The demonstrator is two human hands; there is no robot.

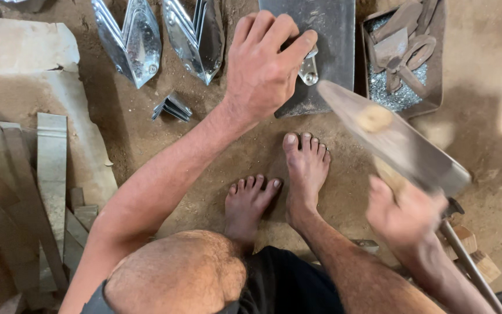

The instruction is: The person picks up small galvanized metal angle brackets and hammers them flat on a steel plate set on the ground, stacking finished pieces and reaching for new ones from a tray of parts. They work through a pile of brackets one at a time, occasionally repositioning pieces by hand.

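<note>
My left hand [262, 64] reaches forward and pinches a small shiny metal piece [308, 68] against a dark steel plate [332, 35] lying on the dirt floor. Raised above the floor and blurred by motion, a broad flat mallet [402, 145] with a wooden handle is gripped by my right hand [405, 212]. The mallet's head hangs just right of and nearer than the small piece. My bare feet [280, 186] rest on the dirt below the plate, and my bent knee fills the bottom of the view.
Folded shiny metal pieces [135, 40] lie at top left, and a small folded bracket [172, 107] sits nearby. A tray [431, 99] with rusty parts and metal filings stands at top right. Flat metal strips [50, 174] pile at the left. Wooden blocks [472, 250] lie at lower right.
</note>
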